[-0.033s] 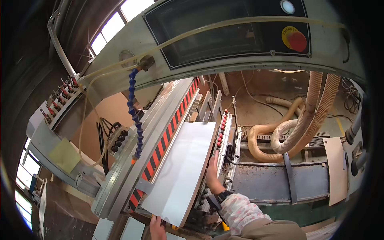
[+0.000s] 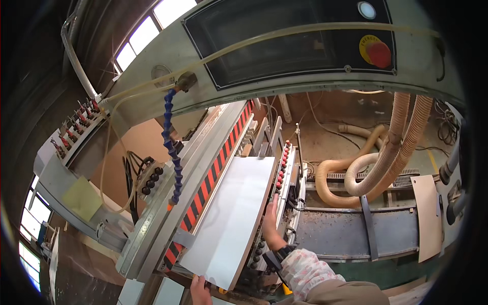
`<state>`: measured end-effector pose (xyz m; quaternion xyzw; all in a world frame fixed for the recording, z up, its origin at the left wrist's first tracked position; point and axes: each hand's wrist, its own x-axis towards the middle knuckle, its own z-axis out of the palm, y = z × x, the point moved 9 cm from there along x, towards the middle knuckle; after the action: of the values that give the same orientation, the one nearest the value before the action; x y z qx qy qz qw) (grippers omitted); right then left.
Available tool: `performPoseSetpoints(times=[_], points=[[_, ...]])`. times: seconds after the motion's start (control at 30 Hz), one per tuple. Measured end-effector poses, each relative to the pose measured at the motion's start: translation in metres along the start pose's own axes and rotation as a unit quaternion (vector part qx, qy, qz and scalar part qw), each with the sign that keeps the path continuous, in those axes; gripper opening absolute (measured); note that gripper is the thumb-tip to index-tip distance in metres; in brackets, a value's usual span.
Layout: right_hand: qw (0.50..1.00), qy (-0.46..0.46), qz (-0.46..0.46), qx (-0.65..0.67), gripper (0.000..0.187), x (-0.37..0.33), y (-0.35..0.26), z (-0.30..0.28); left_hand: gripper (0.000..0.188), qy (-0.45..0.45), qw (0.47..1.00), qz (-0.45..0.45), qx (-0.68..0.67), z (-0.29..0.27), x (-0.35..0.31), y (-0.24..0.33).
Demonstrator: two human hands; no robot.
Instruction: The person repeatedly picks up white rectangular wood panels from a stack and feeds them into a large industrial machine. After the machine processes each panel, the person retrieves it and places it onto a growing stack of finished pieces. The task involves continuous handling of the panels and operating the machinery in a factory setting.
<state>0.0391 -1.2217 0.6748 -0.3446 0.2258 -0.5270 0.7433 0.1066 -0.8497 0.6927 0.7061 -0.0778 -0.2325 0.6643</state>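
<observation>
Against the earlier frame, the white board and both hands show almost no change; the scene sits very slightly lower in view. The board lies on the machine, beyond the left fingers and to the left of the right ones. The left hand is at its near end, fingertips at the edge; whether they pinch cannot be told. The right hand lies along the board's right edge, fingers straight and close together.

Printing shows on the yellow ring round a red button, far beyond the right fingers.

Red knobs stand in a row just past the right fingertips. Red-and-black striping runs beyond the left fingers, along the board's left side. Ribbed hoses coil to the right of the right fingers. Well beyond both hands, a pale tube crosses in front of the control panel.
</observation>
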Motion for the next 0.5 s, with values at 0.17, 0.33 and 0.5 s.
performPoseSetpoints(times=[0.17, 0.33, 0.5], points=[[0.955, 0.031, -0.146, -0.257, 0.057, -0.005, 0.013, -0.001, 0.032, 0.027, 0.998, 0.037, 0.049, -0.021, 0.017, -0.019], [0.989, 0.017, -0.115, -0.087, 0.048, -0.025, 0.012, 0.015, 0.03, 0.039, 0.999, 0.013, 0.0, -0.035, -0.002, -0.011], [0.925, -0.019, -0.178, -0.334, 0.045, -0.032, 0.011, -0.004, 0.038, -0.108, 0.993, 0.028, -0.047, 0.0, 0.011, 0.006]])
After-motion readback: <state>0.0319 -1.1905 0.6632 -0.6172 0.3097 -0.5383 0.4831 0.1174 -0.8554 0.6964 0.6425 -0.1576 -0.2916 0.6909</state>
